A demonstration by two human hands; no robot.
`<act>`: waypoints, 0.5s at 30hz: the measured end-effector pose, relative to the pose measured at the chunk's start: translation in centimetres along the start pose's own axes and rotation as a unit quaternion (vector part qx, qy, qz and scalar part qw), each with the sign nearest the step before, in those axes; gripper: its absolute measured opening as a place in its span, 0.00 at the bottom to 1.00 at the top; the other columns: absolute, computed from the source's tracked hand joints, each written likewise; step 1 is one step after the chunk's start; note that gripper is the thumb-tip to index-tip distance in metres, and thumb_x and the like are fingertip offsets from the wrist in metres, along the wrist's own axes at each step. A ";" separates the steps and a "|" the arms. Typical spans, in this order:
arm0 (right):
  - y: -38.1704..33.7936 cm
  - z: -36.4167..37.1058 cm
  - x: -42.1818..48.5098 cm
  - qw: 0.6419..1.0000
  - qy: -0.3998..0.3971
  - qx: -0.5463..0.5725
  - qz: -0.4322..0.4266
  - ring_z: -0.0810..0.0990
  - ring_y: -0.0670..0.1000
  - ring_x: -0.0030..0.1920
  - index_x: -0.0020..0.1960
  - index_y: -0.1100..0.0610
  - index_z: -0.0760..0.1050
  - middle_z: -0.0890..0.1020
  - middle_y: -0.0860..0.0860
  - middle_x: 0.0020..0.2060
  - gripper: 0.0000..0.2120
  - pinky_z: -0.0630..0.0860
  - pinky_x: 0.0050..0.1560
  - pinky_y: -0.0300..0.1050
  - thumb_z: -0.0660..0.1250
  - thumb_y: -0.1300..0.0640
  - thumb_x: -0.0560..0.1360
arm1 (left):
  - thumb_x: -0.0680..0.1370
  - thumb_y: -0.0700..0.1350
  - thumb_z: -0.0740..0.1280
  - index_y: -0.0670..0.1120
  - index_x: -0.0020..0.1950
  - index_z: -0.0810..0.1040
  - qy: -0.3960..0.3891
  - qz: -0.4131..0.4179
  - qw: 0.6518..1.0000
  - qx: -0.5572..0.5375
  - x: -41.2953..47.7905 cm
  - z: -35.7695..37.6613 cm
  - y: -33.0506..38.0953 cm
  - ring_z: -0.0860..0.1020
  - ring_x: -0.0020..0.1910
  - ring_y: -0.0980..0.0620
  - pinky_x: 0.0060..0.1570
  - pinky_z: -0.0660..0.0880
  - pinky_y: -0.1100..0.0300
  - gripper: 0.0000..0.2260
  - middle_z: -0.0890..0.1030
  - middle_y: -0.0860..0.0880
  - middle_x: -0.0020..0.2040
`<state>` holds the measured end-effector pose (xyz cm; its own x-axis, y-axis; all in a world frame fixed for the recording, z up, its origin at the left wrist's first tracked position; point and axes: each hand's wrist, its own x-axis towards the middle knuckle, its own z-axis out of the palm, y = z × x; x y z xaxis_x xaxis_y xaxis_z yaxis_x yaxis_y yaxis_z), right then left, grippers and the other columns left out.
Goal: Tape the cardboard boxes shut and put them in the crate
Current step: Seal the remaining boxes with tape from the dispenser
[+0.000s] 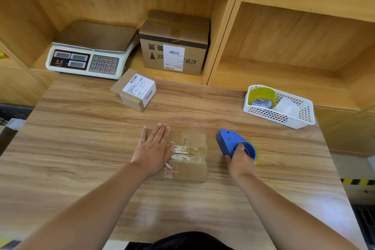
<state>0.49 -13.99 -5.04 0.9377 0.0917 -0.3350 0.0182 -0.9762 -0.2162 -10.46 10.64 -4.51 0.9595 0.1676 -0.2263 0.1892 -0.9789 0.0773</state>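
Small cardboard box [183, 156], tabletop near edge: light, stiff; take by side walls. Left hand [153, 150] flat on lid; right hand [240, 161] grip curled round blue tape dispenser [233, 143]

Plain brown cardboard box [188, 166], streaked with glossy clear tape. Just right of the box, solid blue tape dispenser [230, 143] edged yellow-green; far right behind the box, white lattice-patterned basket [304, 116] with yellow-green tape roll [261, 94].
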 end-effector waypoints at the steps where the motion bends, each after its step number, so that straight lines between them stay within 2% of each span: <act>1: 0.2 0.0 0.1 1.000 -0.011 0.017 0.012 0.76 0.61 0.58 0.65 0.60 0.64 0.77 0.58 0.59 0.19 0.70 0.54 0.49 0.63 0.54 0.78 | 0.61 0.64 0.12 0.44 0.72 0.33 0.002 0.003 1.000 0.002 -0.1 0.1 0.0 0.34 0.74 0.53 0.71 0.31 0.47 0.44 0.43 0.47 0.79; 4: 0.9 -0.1 0.3 0.998 -0.041 0.029 0.028 0.76 0.59 0.53 0.56 0.56 0.67 0.78 0.57 0.57 0.09 0.67 0.47 0.45 0.62 0.56 0.77 | 0.63 0.64 0.13 0.45 0.72 0.33 0.000 0.001 1.000 0.015 -0.5 -0.1 0.2 0.34 0.75 0.52 0.70 0.30 0.47 0.42 0.42 0.47 0.78; 5: 1.1 -0.2 0.2 0.998 -0.048 0.021 0.028 0.76 0.59 0.53 0.56 0.55 0.68 0.78 0.56 0.57 0.09 0.66 0.46 0.44 0.62 0.56 0.77 | 0.65 0.65 0.16 0.45 0.72 0.33 0.000 -0.001 1.000 0.013 -0.5 -0.2 0.3 0.33 0.74 0.51 0.70 0.29 0.47 0.40 0.41 0.47 0.78; 7: 1.2 -0.5 0.2 0.999 -0.047 0.004 0.017 0.76 0.59 0.57 0.60 0.56 0.69 0.78 0.56 0.58 0.12 0.69 0.48 0.45 0.61 0.55 0.78 | 0.68 0.64 0.24 0.45 0.73 0.34 -0.007 -0.008 1.000 0.006 -0.6 -0.7 0.7 0.33 0.73 0.52 0.70 0.29 0.47 0.37 0.41 0.47 0.78; 10: 0.8 -1.4 0.0 1.000 -0.010 -0.024 -0.012 0.75 0.60 0.60 0.65 0.58 0.69 0.78 0.56 0.59 0.16 0.69 0.56 0.47 0.59 0.55 0.79 | 0.70 0.62 0.30 0.44 0.77 0.39 -0.013 -0.024 1.000 -0.010 -0.8 -1.6 1.1 0.36 0.76 0.51 0.71 0.31 0.48 0.39 0.43 0.48 0.79; 13: 0.4 -2.4 -0.4 0.999 0.022 -0.012 -0.042 0.76 0.59 0.58 0.66 0.59 0.68 0.80 0.57 0.56 0.17 0.65 0.59 0.46 0.59 0.56 0.79 | 0.80 0.60 0.46 0.44 0.78 0.43 -0.008 -0.031 0.998 -0.062 -0.6 -3.3 1.6 0.37 0.76 0.53 0.71 0.31 0.50 0.32 0.48 0.49 0.79; 15: 0.3 -3.1 -1.0 0.996 0.049 0.030 -0.062 0.77 0.61 0.55 0.66 0.59 0.70 0.81 0.58 0.52 0.17 0.67 0.56 0.46 0.61 0.57 0.78 | 0.81 0.59 0.50 0.44 0.78 0.44 0.000 -0.028 0.995 -0.093 -0.4 -4.6 2.1 0.39 0.76 0.53 0.72 0.32 0.51 0.32 0.49 0.49 0.79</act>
<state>0.65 -14.94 -1.95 0.9589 0.1876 -0.2126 0.1170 -0.9448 -0.3062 -9.53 9.09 0.20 0.9465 0.2203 -0.2358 0.2770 -0.9296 0.2431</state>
